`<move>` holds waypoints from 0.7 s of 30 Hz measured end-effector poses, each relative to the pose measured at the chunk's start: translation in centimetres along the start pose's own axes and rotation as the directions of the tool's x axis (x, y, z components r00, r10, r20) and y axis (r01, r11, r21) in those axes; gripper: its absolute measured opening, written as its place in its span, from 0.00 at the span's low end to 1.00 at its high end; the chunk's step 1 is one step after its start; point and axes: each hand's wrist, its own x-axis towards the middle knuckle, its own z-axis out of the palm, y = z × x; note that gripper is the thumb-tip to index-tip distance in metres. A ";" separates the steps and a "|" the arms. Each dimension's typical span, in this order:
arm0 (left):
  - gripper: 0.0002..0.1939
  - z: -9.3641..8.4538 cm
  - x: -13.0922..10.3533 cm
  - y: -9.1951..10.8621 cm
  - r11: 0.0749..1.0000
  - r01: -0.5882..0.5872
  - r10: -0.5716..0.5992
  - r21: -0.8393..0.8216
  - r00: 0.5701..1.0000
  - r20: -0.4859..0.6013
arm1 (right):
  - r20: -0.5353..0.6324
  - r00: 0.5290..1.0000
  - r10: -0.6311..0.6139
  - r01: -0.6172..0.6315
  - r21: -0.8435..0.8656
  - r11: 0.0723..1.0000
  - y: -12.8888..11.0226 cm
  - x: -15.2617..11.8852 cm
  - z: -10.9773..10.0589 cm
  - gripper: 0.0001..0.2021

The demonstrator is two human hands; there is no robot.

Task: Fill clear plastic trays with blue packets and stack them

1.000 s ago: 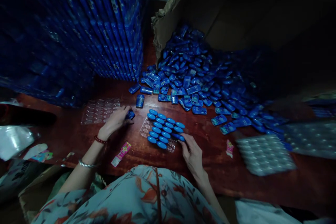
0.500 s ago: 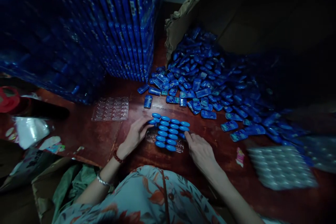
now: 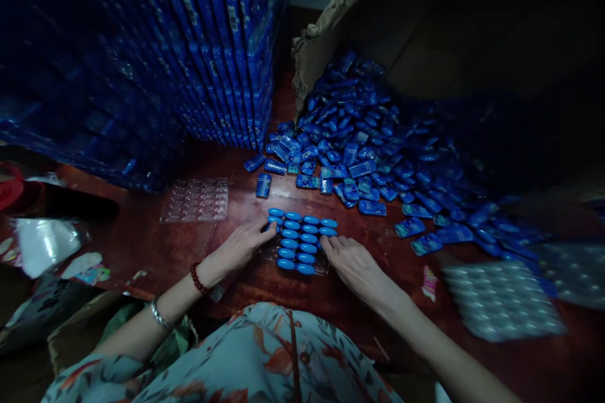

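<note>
Glossy blue oval cases (image 3: 292,234) stand in rows in a clear plastic blister tray (image 3: 320,264) on the table in front of me. The middle two columns are longer than the outer ones. At the left column, my left hand (image 3: 246,244) has its thumb and fingers pinched at a blue case, mostly covered by the fingertips. My right hand (image 3: 350,259) is bent over the right column, its fingertips closed low on a case just below the visible ones. Both hands hide parts of the tray's sides.
A large heap of loose blue cases (image 3: 359,151) spills from a torn carton (image 3: 307,56). Tall stacks of packed blue cases (image 3: 222,75) rise at left. Clear trays lie left (image 3: 195,200) and right (image 3: 503,299). A red-lidded dark bottle (image 3: 61,198) and pink wrapper (image 3: 430,283) lie nearby.
My left hand has shifted slightly down along the left column, and a second case there shows more plainly. The right hand stays at the right column. The view has moved a little.
</note>
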 end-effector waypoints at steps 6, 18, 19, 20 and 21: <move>0.19 -0.6 1.0 0.5 0.990 -0.010 -0.015 0.137 0.984 0.180 | -0.064 0.998 -0.020 0.024 0.072 0.997 1.5 0.2 1.2 0.19; 0.19 -2.3 2.4 0.5 0.964 -0.098 0.006 0.247 0.936 0.351 | -0.633 0.742 0.221 -0.018 0.311 0.950 2.0 -0.3 6.5 0.14; 0.18 -2.5 2.4 0.2 0.967 -0.122 0.039 0.223 0.939 0.343 | -0.636 0.730 0.251 -0.004 0.362 0.932 2.4 0.1 6.3 0.14; 0.18 -2.5 2.4 -0.1 0.970 -0.137 0.068 0.201 0.946 0.318 | -0.630 0.725 0.279 0.006 0.411 0.912 2.8 0.6 6.0 0.13; 0.17 -2.3 2.3 -0.4 0.972 -0.142 0.087 0.185 0.957 0.277 | -0.618 0.724 0.306 0.016 0.458 0.889 3.2 1.1 5.7 0.13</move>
